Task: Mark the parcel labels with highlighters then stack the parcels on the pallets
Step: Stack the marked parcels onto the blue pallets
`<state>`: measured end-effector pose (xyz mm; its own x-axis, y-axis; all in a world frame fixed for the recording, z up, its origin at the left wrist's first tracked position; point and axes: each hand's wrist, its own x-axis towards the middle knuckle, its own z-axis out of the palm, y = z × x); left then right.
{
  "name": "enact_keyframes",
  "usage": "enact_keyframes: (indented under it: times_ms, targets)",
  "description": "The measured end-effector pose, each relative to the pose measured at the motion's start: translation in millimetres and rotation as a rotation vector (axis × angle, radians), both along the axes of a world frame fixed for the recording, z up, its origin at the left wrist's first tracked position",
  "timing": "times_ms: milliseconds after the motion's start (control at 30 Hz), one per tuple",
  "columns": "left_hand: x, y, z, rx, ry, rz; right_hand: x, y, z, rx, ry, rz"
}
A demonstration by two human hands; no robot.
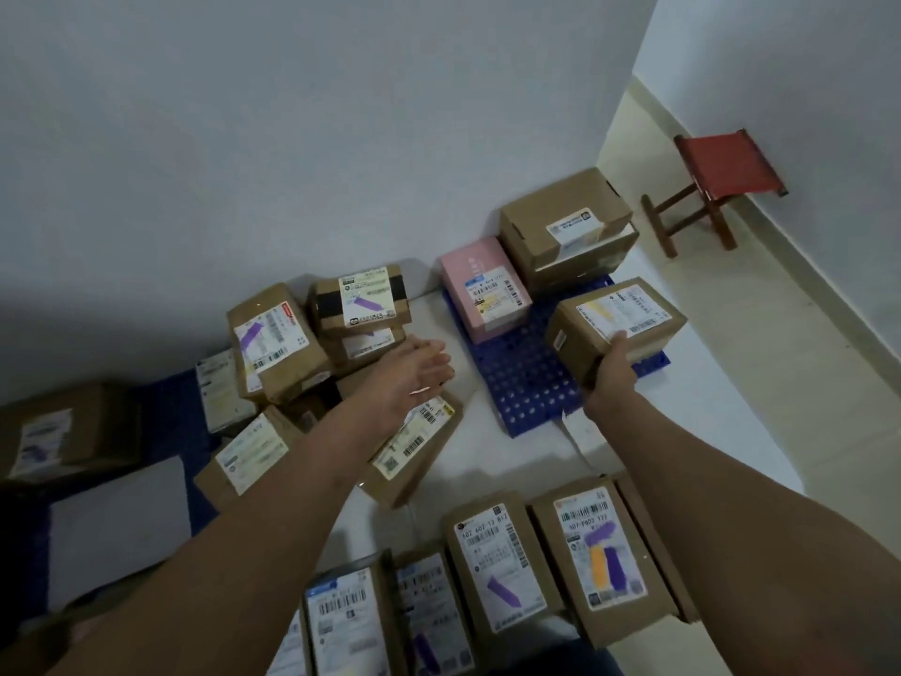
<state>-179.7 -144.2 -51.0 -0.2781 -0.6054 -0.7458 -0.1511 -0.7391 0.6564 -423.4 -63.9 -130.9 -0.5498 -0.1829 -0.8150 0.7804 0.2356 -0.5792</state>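
Note:
My right hand grips a small brown parcel by its near end, holding it just above the blue pallet. The parcel's white label carries a yellow mark. On the pallet's far side stand a pink parcel and a larger brown parcel. My left hand hovers with straight fingers over the pile of brown parcels on the left and holds nothing. No highlighter is in view.
Several labelled parcels, some with purple marks, lie in a row nearest me. A brown parcel and a white sheet sit at the left. A red folding stool stands by the right wall. White walls close the back.

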Motion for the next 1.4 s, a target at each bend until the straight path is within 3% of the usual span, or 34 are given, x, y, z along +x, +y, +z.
enact_keyframes:
  times_ms: [400,833,1067,1300,1400]
  targets:
    - [-33,3,-16,0.003,-0.088,-0.059,-36,-22,-4,-0.211,-0.027,0.206]
    - [-9,26,6,0.006,0.000,0.024,26,7,15,-0.127,-0.032,0.227]
    - [76,52,34,-0.024,0.070,0.138,134,30,47,-0.132,0.114,0.326]
    - [236,95,39,-0.107,0.057,0.350,268,57,72,-0.213,0.213,0.491]
    - [303,120,35,-0.165,-0.002,0.426,322,71,82,-0.257,0.165,0.581]
